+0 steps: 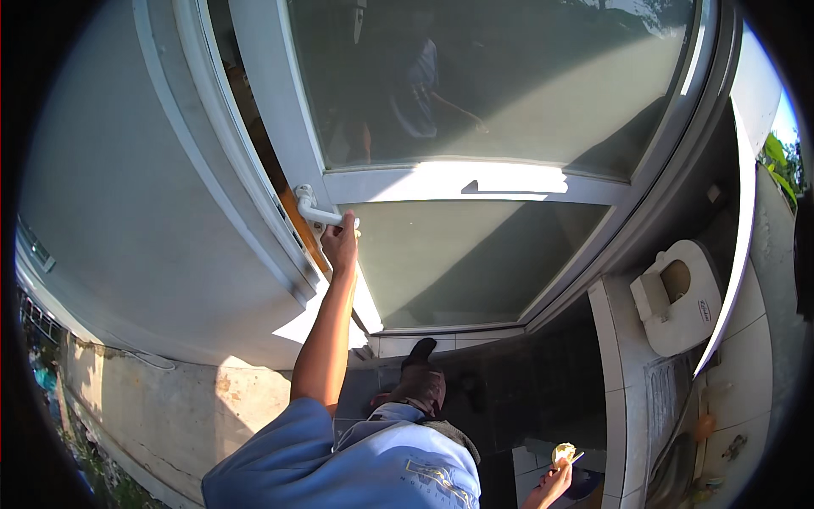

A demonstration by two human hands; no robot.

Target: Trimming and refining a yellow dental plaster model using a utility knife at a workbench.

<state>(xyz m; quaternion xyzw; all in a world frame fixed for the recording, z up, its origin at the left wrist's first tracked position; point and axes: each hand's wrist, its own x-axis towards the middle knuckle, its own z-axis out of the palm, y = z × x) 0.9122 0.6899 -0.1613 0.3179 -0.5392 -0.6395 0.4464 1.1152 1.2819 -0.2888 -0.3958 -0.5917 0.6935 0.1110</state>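
Curling round the white lever handle (322, 214) at ten o'clock, the left hand (341, 244) is closed on its free end, likely because the lever turns most easily from there; the glazed door (475, 183) seems ajar along that same ten o'clock edge. At five o'clock the right hand (551, 489) pinches a pale yellowish item (562, 455), too small to identify, held well apart from the door, presumably to keep it from knocking.
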